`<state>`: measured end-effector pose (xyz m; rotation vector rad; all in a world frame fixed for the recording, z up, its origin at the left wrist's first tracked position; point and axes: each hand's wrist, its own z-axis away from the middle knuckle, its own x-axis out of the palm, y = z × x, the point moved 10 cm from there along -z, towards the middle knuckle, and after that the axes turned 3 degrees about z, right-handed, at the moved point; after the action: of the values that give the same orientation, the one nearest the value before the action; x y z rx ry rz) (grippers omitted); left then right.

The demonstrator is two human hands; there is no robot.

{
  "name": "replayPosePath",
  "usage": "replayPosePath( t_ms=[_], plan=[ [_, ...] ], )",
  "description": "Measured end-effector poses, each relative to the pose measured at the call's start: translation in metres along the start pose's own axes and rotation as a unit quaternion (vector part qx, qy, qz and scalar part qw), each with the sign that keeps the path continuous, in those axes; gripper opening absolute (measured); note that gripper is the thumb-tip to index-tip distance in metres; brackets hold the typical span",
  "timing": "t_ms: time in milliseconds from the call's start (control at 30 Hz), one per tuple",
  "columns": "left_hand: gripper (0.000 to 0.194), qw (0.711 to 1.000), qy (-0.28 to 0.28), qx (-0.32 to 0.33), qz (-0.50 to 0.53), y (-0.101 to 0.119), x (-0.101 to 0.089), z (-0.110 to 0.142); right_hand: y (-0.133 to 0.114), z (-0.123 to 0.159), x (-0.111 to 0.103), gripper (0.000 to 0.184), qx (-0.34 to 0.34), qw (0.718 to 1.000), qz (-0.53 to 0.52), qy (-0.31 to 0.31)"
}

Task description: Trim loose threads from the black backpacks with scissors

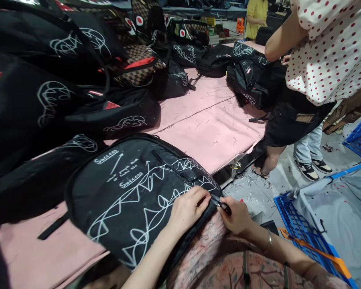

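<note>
A black backpack (129, 200) with white scribbled lines and "Success" lettering lies in front of me, its near edge against my lap. My left hand (188, 208) rests on the backpack's right end, thumb and fingertips pinched at its edge; whether a loose thread is between them is too small to see. Closed in my right hand (236, 216) is a pair of thread snips (219, 202) with a dark handle. The blades point left at the backpack's edge, close to my left fingertips.
Several black backpacks (129, 108) are piled on the left of the pink-covered table (207, 120), which has thread scraps on it. A person in a dotted top (331, 52) stands at the right beside more backpacks. A blue crate (307, 228) with a grey liner is at my right.
</note>
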<state>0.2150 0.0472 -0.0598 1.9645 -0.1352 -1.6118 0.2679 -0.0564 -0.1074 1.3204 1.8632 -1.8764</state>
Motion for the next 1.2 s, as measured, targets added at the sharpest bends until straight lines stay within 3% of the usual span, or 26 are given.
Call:
replayPosePath(
  t_ms=[133,267,333,400,467,567,700,900,1067,1200],
  plan=[
    [0.021,0.998,0.048,0.0,0.046,-0.002,-0.012,-0.002,0.016,-0.002,-0.001,0.021,0.068,0.989,-0.131,0.006],
    [0.022,0.992,0.093,-0.001,0.087,-0.018,-0.025,-0.007,0.049,0.004,0.005,0.021,0.195,0.931,-0.31,0.004],
    [0.024,0.994,0.074,0.021,0.074,-0.022,-0.024,-0.013,0.054,0.008,0.011,0.022,0.22,0.901,-0.372,-0.023],
    [0.027,0.997,0.021,0.035,0.069,-0.023,-0.014,-0.019,0.054,0.01,0.015,0.023,0.226,0.89,-0.394,-0.045],
    [0.02,0.996,-0.039,0.039,0.073,-0.02,-0.003,-0.025,0.052,0.012,0.015,0.022,0.228,0.893,-0.384,-0.051],
    [0.016,0.993,-0.083,0.034,0.073,-0.013,0.006,-0.031,0.047,0.01,0.014,0.019,0.224,0.915,-0.332,-0.051],
    [0.015,0.99,-0.112,0.031,0.08,-0.005,0.011,-0.035,0.036,0.002,0.009,0.017,0.194,0.948,-0.247,-0.039],
    [0.014,0.988,-0.122,0.02,0.089,-0.007,0.012,-0.037,0.021,-0.012,0.009,0.018,0.14,0.967,-0.209,-0.032],
    [0.014,0.989,-0.093,0.013,0.117,-0.01,0.012,-0.039,0.024,-0.017,0.012,0.018,0.131,0.968,-0.213,-0.032],
    [0.015,0.984,0.045,-0.052,0.163,-0.035,-0.014,-0.03,0.035,-0.012,0.015,0.018,0.157,0.95,-0.267,-0.027]
  ],
)
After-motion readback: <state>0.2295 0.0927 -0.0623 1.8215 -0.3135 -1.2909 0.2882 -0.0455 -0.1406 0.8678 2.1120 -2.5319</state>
